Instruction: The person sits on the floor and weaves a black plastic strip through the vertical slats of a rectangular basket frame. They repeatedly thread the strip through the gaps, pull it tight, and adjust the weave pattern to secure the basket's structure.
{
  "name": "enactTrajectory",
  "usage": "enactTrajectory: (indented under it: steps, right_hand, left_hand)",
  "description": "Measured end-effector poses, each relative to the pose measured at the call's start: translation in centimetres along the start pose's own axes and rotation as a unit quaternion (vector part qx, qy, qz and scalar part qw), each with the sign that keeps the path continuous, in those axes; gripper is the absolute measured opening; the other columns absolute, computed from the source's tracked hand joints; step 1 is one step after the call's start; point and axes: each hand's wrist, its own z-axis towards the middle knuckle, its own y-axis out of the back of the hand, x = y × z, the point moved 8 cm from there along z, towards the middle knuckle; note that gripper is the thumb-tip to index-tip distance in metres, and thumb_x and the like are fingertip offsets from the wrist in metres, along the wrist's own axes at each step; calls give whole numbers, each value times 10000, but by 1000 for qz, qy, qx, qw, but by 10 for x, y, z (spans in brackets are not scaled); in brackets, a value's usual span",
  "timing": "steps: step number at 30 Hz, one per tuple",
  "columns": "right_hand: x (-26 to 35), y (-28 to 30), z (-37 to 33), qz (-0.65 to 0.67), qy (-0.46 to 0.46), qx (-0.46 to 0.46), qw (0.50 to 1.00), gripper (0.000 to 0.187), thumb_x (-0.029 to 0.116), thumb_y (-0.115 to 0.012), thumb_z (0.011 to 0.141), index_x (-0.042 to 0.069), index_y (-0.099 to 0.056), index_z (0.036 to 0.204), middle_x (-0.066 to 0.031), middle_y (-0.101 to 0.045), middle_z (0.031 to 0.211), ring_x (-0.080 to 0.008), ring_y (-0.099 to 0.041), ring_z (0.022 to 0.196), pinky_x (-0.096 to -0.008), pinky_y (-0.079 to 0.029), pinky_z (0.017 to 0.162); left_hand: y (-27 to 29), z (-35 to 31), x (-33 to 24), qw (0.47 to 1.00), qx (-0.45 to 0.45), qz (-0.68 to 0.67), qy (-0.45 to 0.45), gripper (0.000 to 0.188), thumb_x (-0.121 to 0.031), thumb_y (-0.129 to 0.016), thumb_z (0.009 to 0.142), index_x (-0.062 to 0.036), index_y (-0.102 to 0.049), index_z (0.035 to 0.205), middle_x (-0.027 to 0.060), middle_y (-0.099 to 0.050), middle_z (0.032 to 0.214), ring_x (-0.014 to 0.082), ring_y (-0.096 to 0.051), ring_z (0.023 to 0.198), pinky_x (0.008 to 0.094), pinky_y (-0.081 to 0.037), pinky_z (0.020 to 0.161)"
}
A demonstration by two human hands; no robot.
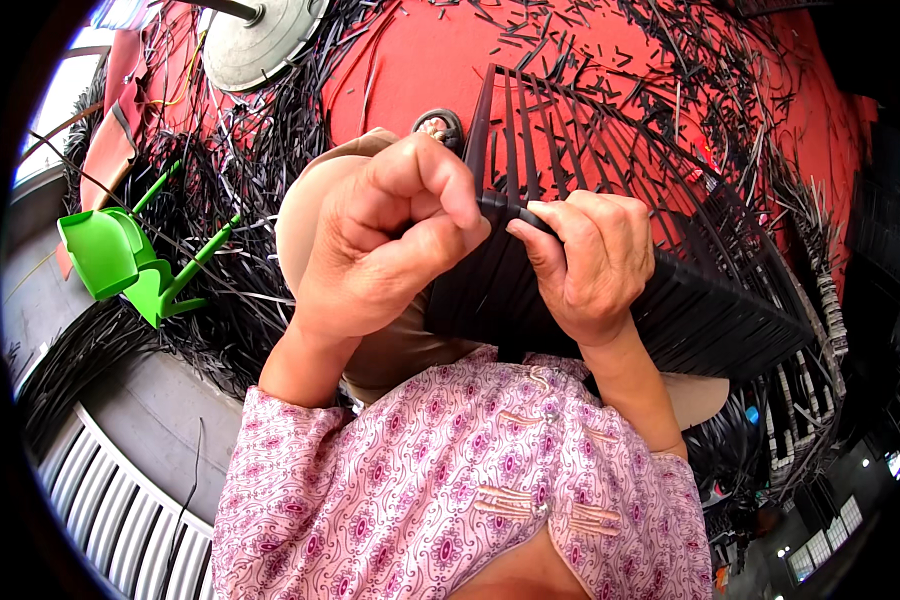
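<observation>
Across my lap leans a black woven frame [730,305], with flat dark strips running over its sides and open gaps between them. My left hand [390,225] is closed in a pinch at its upper corner; the fingers hide what lies between their tips. Close beside it, my right hand [598,262] grips a short length of black strip [542,218] between thumb and curled fingers, against the frame's top edge. The two hands are only a small gap apart, with dark strip and frame edge showing between them.
Cut black strips [560,50] litter the red floor [370,90]. A tangled heap of long strips [235,220] lies left, around a small green chair [100,250]. A round grey base with a pole [255,50] stands beyond. White slats [120,510] lie lower left.
</observation>
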Motion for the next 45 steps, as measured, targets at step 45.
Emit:
enactTrajectory:
  steps: [45]
  right_hand:
    - [-9,47,-32,54,8,11,998,512,287,-837,767,142,-688,1235,-59,-617,1244,-272,-590,1144,-468,-435,1013]
  left_hand:
    - [36,2,1,902,-29,431,-10,175,-28,-718,922,-29,-692,1095,-35,-564,715,55,-524,682,225,-417,650]
